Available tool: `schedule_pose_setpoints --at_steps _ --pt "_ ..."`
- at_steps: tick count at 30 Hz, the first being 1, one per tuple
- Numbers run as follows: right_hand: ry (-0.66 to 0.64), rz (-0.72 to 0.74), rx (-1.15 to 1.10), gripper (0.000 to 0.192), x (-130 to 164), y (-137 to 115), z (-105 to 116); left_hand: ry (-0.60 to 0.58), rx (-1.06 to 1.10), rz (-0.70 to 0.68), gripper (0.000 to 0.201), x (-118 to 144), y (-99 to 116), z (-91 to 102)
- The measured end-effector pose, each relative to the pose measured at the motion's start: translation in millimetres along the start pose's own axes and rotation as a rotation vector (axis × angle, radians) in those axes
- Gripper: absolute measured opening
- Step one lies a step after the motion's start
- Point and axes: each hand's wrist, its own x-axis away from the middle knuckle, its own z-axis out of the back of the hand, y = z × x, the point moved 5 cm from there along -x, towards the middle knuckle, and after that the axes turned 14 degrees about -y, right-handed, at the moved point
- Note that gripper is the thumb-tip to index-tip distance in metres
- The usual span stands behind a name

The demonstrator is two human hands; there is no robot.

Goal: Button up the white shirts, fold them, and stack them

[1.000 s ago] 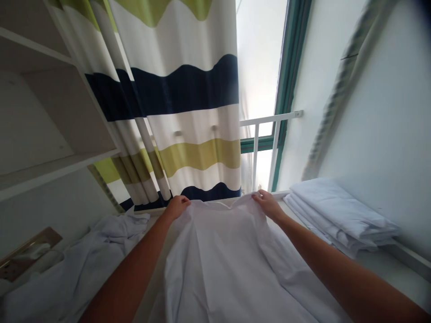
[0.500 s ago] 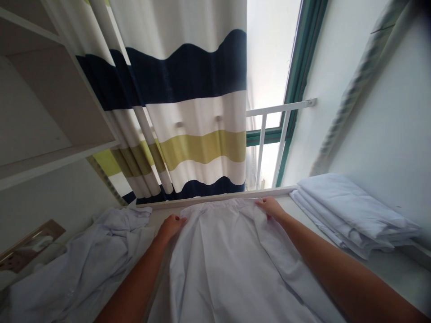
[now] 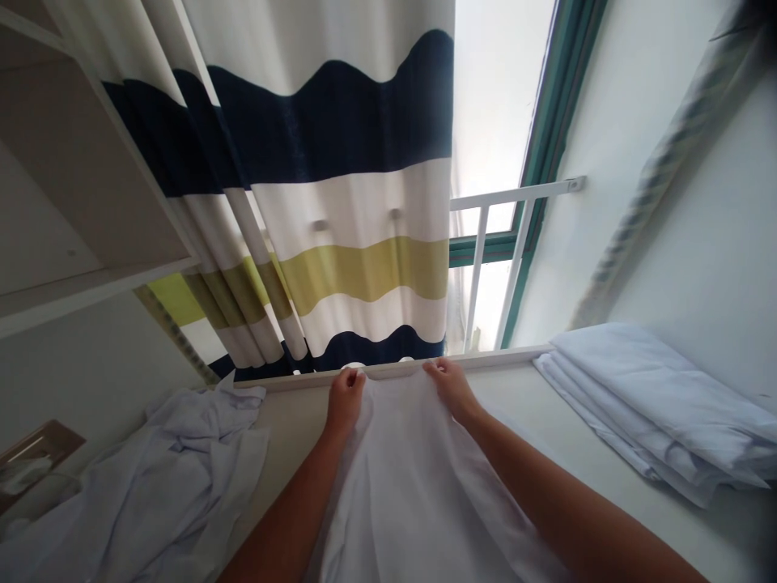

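A white garment (image 3: 406, 478) stretches from the back edge of the surface down toward me, with soft lengthwise folds. My left hand (image 3: 346, 397) is closed on the left corner of its top edge. Pinched in my right hand (image 3: 450, 385) is the right corner of the same edge, and the cloth between the hands hangs a little slack. The garment's lower end runs out of view, and my right forearm covers part of its right side.
Left lies a crumpled white cloth heap (image 3: 176, 470), near a wall socket panel (image 3: 52, 445). A stack of folded white cloths (image 3: 655, 405) rests at the right. Behind the ledge (image 3: 388, 371) hang a striped curtain (image 3: 364, 194) and a white railing (image 3: 515, 194). A shelf (image 3: 97, 283) juts out upper left.
Both hands have come closer together, the left one moving right and the right one moving left. The garment's top edge is narrower between them. The view has shifted slightly.
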Motion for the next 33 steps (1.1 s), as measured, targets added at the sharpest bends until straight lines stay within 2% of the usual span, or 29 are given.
schedule_pose_setpoints --at_steps 4,7,9,13,15,17,21,24,26,28,30,33 --pt "-0.100 -0.006 -0.138 0.043 10 20 -36 -0.116 0.054 -0.010 0.020 15 -1 -50.4" --pt "-0.194 0.001 -0.197 0.057 15 31 -44 -0.229 0.117 -0.003 0.032 22 -9 -67.5" --pt "-0.294 0.009 -0.237 0.057 16 32 -43 -0.332 0.180 0.006 0.039 22 -13 -71.5" --pt "-0.566 0.012 -0.317 0.042 15 29 -42 -0.603 0.310 -0.005 0.056 16 -16 -75.2" --pt "-0.635 0.058 -0.243 0.046 13 26 -39 -0.692 0.325 -0.001 0.055 12 -19 -75.6" --pt "-0.665 0.131 -0.065 0.050 11 24 -34 -0.728 0.325 0.024 0.051 8 -22 -75.6" --pt "-0.642 0.191 0.225 0.050 10 23 -25 -0.694 0.349 0.088 0.049 5 -27 -72.1" --pt "-0.635 0.235 0.425 0.047 11 16 -21 -0.748 0.189 0.111 0.041 7 -23 -68.8" --pt "-0.624 0.301 0.635 0.049 12 8 -21 -0.733 -0.062 0.068 0.042 7 -18 -63.7" --pt "-0.591 0.375 0.838 0.050 12 -2 -20 -0.671 -0.335 -0.033 0.053 6 -10 -59.2" --pt "-0.581 0.448 0.992 0.039 10 -8 -22 -0.630 -0.552 -0.135 0.058 8 -3 -59.6" --pt "-0.633 0.515 1.081 0.015 7 -9 -26 -0.562 -0.740 -0.190 0.046 10 0 -62.3"
